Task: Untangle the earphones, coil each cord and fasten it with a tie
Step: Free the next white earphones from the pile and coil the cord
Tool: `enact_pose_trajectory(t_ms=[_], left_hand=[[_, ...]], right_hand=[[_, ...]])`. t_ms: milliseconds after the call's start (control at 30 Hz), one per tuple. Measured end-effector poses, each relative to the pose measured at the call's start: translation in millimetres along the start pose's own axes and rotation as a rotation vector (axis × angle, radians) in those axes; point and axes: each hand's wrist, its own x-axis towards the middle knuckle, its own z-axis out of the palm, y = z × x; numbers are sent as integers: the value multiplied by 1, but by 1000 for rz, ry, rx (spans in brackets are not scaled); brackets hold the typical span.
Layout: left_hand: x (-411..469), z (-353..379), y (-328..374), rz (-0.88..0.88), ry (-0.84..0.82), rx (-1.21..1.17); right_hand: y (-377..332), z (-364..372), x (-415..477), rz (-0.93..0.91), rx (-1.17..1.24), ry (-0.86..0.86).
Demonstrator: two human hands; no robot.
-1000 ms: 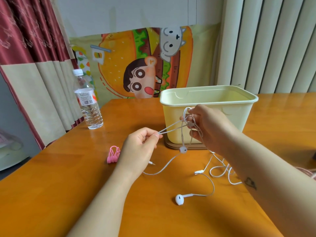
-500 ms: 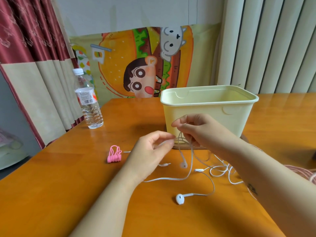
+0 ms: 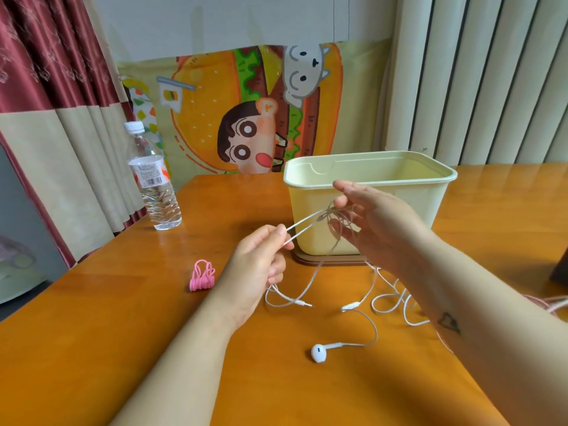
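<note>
1. Head view: since half a second ago both hands have risen and drawn apart in front of the cream bin (image 3: pixel 368 179), so two strands of the white cord (image 3: pixel 302 226) now run taut between them.
2. The left hand (image 3: pixel 258 265), in front and left of the bin, has a narrow grip, with thumb and forefinger pinching both strands.
3. The right hand (image 3: pixel 378 219), before the bin's front wall, holds the knot (image 3: pixel 328 215) in a loose grip, with loops hanging round its fingers.
4. The slack, the plug (image 3: pixel 302 304) and one earbud (image 3: pixel 319 353) lie on the tabletop (image 3: pixel 123 318) in front of the bin, and the pink ties (image 3: pixel 202 276) lie to its left.
5. The pull probably exposes the knot. Untangling looks unfinished, and coiling and tying are not begun.
</note>
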Motion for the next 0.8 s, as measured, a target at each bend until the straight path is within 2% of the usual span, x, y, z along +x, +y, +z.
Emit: enact_pose_trajectory(t_ms=[100,200,400,533,633,733,800], left_hand=[[0,-3,4,26,41,-107],[-2,-7,9,25,10,-231],[-5,-2,5,29,-113,-52],[-4,0,2,54,-82,17],[-1,0,2,59,-14,-81],[1,-6,4,28,74,-230],[1,-8,5,9,110,-293]], right_hand=[[1,0,-1,-40,-124,40],[1,1,-1,-38,-4,26],[-2,4,-4,-31,-24,-83],[-5,3,-7,-2,-161,-218],[-10,2,-11,12,-275,-323],[-16,-3,-10,-117,-482,-224],[-18,-5,-7,-184,-492,-109]])
